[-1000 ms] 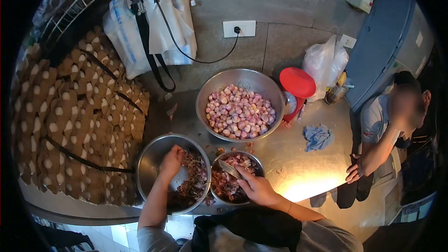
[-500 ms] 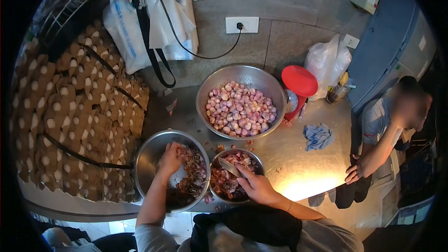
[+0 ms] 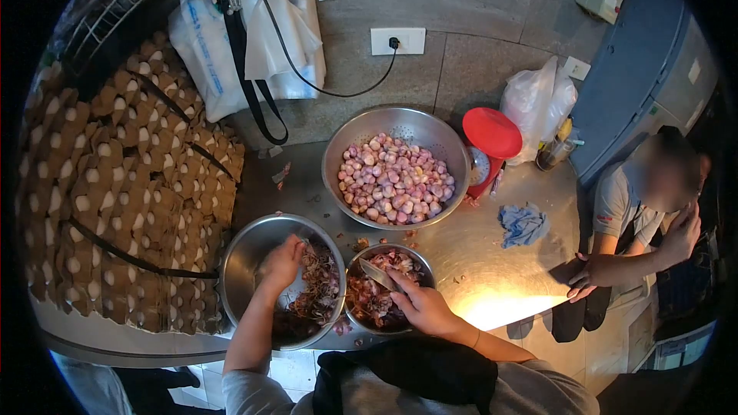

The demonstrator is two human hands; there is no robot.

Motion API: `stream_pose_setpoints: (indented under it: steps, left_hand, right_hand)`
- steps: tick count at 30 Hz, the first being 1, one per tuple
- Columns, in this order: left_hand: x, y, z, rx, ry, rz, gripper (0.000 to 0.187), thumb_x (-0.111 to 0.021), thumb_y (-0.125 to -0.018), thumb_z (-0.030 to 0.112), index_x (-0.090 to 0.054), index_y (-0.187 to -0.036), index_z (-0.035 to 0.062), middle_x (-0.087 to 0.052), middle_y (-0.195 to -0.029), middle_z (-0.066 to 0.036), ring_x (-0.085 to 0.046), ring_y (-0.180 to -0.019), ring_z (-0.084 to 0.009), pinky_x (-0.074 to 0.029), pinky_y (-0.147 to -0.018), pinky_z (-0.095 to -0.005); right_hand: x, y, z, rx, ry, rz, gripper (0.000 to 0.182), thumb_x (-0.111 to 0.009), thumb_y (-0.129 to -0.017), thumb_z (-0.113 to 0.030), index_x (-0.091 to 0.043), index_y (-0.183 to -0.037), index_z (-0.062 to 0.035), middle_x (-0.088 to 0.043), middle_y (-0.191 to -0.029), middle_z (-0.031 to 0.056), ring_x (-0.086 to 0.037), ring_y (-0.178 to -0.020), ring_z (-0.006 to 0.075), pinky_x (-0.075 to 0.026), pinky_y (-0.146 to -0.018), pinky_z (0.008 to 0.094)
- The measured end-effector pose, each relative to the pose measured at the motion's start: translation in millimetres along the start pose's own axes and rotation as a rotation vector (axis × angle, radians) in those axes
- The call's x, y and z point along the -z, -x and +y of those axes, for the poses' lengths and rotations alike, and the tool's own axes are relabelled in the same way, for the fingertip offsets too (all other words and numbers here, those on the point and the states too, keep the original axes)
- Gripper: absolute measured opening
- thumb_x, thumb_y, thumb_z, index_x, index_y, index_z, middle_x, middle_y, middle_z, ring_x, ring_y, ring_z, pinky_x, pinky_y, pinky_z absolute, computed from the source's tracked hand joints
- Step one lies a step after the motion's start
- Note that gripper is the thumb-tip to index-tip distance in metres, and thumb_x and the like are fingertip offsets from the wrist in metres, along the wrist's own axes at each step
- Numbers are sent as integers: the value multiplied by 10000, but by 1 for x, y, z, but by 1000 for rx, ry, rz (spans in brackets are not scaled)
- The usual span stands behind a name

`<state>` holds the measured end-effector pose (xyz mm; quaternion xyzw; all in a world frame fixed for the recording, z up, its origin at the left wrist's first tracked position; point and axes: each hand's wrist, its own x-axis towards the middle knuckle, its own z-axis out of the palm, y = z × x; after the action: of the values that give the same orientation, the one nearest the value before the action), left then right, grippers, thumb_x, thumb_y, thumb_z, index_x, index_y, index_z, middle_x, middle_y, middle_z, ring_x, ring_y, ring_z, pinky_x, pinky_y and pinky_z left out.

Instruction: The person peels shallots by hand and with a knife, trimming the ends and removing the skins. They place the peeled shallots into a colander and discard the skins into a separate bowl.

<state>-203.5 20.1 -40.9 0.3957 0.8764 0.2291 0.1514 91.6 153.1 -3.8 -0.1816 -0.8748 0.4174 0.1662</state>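
My left hand (image 3: 281, 263) is inside the left steel bowl (image 3: 244, 250), at the edge of a pile of unpeeled shallots (image 3: 319, 280) with dry roots and stems. Its fingers are bent together and slightly blurred; what they hold, if anything, is hidden. My right hand (image 3: 421, 306) grips a knife (image 3: 377, 273), its broad blade pointing up and left over a smaller steel bowl (image 3: 425, 263). Reddish shallot skins (image 3: 373, 301) fill much of that bowl. Behind both stands a large steel colander (image 3: 332, 177) holding many peeled pink shallots (image 3: 396, 177).
Stacked egg trays (image 3: 131, 200) tied with black straps stand at the left. A red scale (image 3: 492, 134), a plastic bag (image 3: 538, 107) and a blue cloth (image 3: 524, 225) lie right of the colander. Another person (image 3: 623, 207) sits at the table's right end.
My left hand has shifted slightly within the left bowl, its fingers turning toward the pile. My right hand and the knife stay put. The seated person's arm has moved outward to the right.
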Motion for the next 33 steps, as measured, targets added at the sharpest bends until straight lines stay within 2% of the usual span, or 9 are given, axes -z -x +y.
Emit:
stream_pose_setpoints:
  steps: [6,9,12,15,18,21,24,27,33]
  left_hand:
    - [4,6,13,-10,106,100,235,-534,-850,269,-479,-903,46,-580,-698,-138,-580,-672,-320,-429,-603,-416]
    - [8,6,14,55,144,72,250,-621,-774,225,-497,-933,78,-558,-736,-114,-574,-682,-290,-436,-624,-412]
    - [3,5,2,-120,-32,96,272,-660,-712,116,-508,-933,69,-534,-825,-109,-565,-737,-274,-441,-654,-382]
    - [5,7,6,-51,10,10,323,-681,-684,59,-520,-963,71,-519,-945,-130,-548,-868,-310,-440,-721,-363]
    - [2,6,2,-102,29,49,302,-675,-701,66,-530,-966,67,-540,-911,-125,-560,-833,-296,-450,-707,-368]
    - [-6,1,-11,-154,80,69,231,-621,-777,115,-508,-965,44,-570,-854,-130,-576,-769,-283,-455,-668,-367]
    - [-8,-2,-11,-16,156,49,221,-530,-858,207,-480,-967,21,-591,-796,-140,-583,-685,-271,-455,-627,-358]
    - [-9,-3,-12,12,94,54,267,-447,-900,280,-461,-975,24,-592,-771,-153,-577,-647,-294,-446,-616,-378]
    - [1,2,3,-26,91,62,353,-365,-918,342,-519,-896,26,-592,-730,-160,-569,-706,-362,-426,-654,-430]
  right_hand:
    - [-4,1,6,37,-17,27,442,-467,-880,-261,-355,-1277,-101,-605,-788,222,-597,-690,377,-480,-619,433]
    - [-2,1,2,18,-26,14,443,-465,-881,-261,-354,-1278,-100,-602,-803,231,-597,-701,380,-481,-629,433]
    - [-1,1,1,2,-35,2,443,-465,-881,-264,-354,-1278,-101,-601,-806,233,-596,-703,382,-481,-634,434]
    - [0,1,0,-6,-34,-4,443,-466,-880,-267,-354,-1278,-106,-601,-807,233,-596,-703,383,-481,-637,435]
    - [0,2,2,-13,-29,-9,442,-466,-880,-272,-356,-1278,-113,-602,-802,234,-596,-703,383,-482,-639,435]
    - [-2,2,3,18,-31,20,442,-467,-880,-275,-357,-1278,-118,-602,-790,233,-597,-700,382,-484,-639,434]
    - [0,2,1,-3,-40,2,443,-470,-879,-275,-358,-1278,-117,-603,-784,231,-598,-698,381,-485,-640,433]
    - [-1,2,3,-11,-42,-9,445,-475,-878,-272,-358,-1278,-115,-603,-784,230,-599,-701,379,-486,-641,430]
    - [-1,1,2,39,-47,29,454,-470,-880,-264,-344,-1293,-124,-602,-818,233,-600,-716,377,-487,-643,424]
